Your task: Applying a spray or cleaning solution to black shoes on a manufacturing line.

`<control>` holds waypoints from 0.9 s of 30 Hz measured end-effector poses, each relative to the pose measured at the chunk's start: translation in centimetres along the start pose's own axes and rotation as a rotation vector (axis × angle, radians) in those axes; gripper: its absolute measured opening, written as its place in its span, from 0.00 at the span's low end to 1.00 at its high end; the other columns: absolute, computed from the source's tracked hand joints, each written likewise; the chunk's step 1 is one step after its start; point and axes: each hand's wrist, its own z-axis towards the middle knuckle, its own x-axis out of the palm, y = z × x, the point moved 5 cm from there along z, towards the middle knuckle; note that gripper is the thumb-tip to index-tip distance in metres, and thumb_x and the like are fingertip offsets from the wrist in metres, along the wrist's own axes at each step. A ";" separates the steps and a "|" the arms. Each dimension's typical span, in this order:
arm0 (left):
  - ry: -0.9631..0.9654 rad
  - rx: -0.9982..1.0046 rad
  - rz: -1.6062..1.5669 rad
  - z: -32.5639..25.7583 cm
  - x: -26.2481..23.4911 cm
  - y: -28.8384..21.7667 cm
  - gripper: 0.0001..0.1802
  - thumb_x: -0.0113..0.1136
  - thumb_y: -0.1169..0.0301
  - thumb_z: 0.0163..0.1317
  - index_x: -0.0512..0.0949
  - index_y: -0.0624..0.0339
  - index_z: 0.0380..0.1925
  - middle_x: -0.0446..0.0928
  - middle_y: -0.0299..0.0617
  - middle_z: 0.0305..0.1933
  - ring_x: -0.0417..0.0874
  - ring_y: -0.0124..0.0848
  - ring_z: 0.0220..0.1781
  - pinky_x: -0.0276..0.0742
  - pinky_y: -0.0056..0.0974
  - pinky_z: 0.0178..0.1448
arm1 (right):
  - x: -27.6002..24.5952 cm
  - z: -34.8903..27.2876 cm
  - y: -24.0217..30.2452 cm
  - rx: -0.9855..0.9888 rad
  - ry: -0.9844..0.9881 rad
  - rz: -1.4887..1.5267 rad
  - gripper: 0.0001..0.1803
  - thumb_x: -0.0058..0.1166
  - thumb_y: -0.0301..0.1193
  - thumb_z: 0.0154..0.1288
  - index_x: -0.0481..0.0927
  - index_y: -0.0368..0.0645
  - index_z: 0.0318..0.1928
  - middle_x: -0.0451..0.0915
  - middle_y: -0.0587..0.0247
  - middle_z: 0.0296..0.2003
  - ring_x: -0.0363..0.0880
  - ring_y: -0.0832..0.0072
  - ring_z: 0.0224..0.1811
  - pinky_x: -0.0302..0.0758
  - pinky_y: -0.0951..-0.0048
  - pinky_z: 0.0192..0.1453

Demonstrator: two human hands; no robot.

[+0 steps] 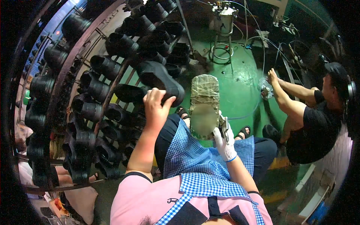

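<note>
My bare left hand [155,107] is closed on the end of a black shoe [159,78], which I hold up beside the shoe rack [118,80]. In my right hand [226,146], which wears a white knit glove, is a metal spray gun [224,125] with its body upright. Between my knees stands a narrow support wrapped in film and tape [205,90]. A round patch over its near part is blurred, so I cannot tell what is there. The spray gun sits close to the support's right side.
Several black shoes [90,83] fill the rack along my left. At the back, a metal pressure tank [225,20] stands on legs, with hoses [247,114] over the green floor [240,75]. At right a seated co-worker [315,120] holds something in clear plastic [266,90].
</note>
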 end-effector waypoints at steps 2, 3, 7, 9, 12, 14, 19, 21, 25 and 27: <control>-0.040 -0.056 0.039 0.2 -0.1 0.8 0.16 0.72 0.65 0.56 0.75 0.58 0.36 0.74 0.44 0.36 0.76 0.46 0.44 0.70 0.50 0.51 | -0.5 0.0 -0.3 0.017 -0.018 0.018 0.31 0.54 0.31 0.71 0.64 0.34 0.71 0.74 0.41 0.62 0.76 0.54 0.63 0.71 0.62 0.67; -0.060 -0.061 0.039 0.7 0.4 1.6 0.16 0.72 0.65 0.55 0.76 0.59 0.35 0.75 0.45 0.36 0.77 0.47 0.44 0.71 0.50 0.49 | -0.7 -0.1 -0.4 0.060 0.009 0.101 0.31 0.51 0.28 0.71 0.63 0.32 0.71 0.72 0.43 0.65 0.73 0.57 0.66 0.67 0.63 0.70; -0.150 -0.063 0.192 2.8 1.7 8.9 0.15 0.73 0.64 0.54 0.80 0.61 0.35 0.79 0.48 0.38 0.79 0.50 0.45 0.75 0.51 0.48 | -0.9 -0.2 1.0 0.065 0.046 0.054 0.30 0.51 0.26 0.71 0.63 0.33 0.71 0.72 0.48 0.66 0.72 0.62 0.67 0.66 0.64 0.71; -0.208 -0.119 0.257 4.2 2.0 13.7 0.15 0.70 0.63 0.57 0.80 0.63 0.37 0.80 0.50 0.41 0.78 0.53 0.47 0.74 0.52 0.51 | -0.3 -0.2 0.7 0.072 0.059 0.054 0.30 0.52 0.28 0.71 0.64 0.35 0.71 0.74 0.49 0.63 0.74 0.61 0.64 0.69 0.64 0.69; -0.174 -0.271 0.456 5.2 3.0 23.6 0.23 0.65 0.58 0.63 0.78 0.64 0.51 0.79 0.55 0.53 0.77 0.55 0.56 0.72 0.52 0.61 | 0.4 -0.5 0.1 0.098 0.059 0.015 0.31 0.55 0.32 0.71 0.64 0.37 0.71 0.77 0.48 0.58 0.77 0.62 0.60 0.71 0.67 0.64; 0.117 -0.433 0.494 4.4 3.3 31.3 0.27 0.64 0.57 0.64 0.76 0.64 0.56 0.78 0.57 0.56 0.75 0.55 0.61 0.70 0.51 0.66 | 0.1 -0.3 1.7 0.069 0.005 0.048 0.29 0.58 0.38 0.70 0.69 0.39 0.66 0.79 0.45 0.46 0.82 0.52 0.46 0.79 0.61 0.51; -0.024 -0.382 0.535 3.4 2.7 23.8 0.35 0.65 0.45 0.62 0.74 0.67 0.54 0.78 0.60 0.52 0.79 0.54 0.56 0.73 0.52 0.60 | -1.0 -1.1 -0.3 0.021 -0.074 0.005 0.34 0.58 0.40 0.70 0.65 0.40 0.70 0.77 0.42 0.55 0.79 0.48 0.54 0.77 0.59 0.58; 0.178 -0.649 0.491 1.3 2.1 20.9 0.39 0.66 0.39 0.58 0.74 0.66 0.50 0.79 0.60 0.51 0.80 0.53 0.54 0.74 0.53 0.57 | -0.8 -1.0 -0.4 -0.003 -0.095 0.030 0.34 0.58 0.40 0.70 0.65 0.39 0.71 0.77 0.42 0.55 0.79 0.48 0.55 0.77 0.59 0.59; 0.242 -0.456 0.579 -2.3 1.1 23.2 0.31 0.62 0.44 0.64 0.78 0.61 0.51 0.81 0.59 0.50 0.79 0.56 0.56 0.74 0.56 0.56 | 0.2 -1.0 0.2 0.049 -0.029 0.133 0.34 0.57 0.41 0.71 0.64 0.39 0.71 0.76 0.41 0.58 0.78 0.50 0.59 0.75 0.59 0.62; 0.247 -0.411 0.523 -2.0 0.8 23.0 0.30 0.60 0.47 0.67 0.78 0.63 0.53 0.81 0.59 0.51 0.79 0.58 0.55 0.74 0.56 0.57 | 0.4 -1.0 -0.3 0.091 0.012 0.134 0.36 0.56 0.42 0.72 0.62 0.37 0.72 0.74 0.40 0.62 0.75 0.51 0.63 0.72 0.60 0.67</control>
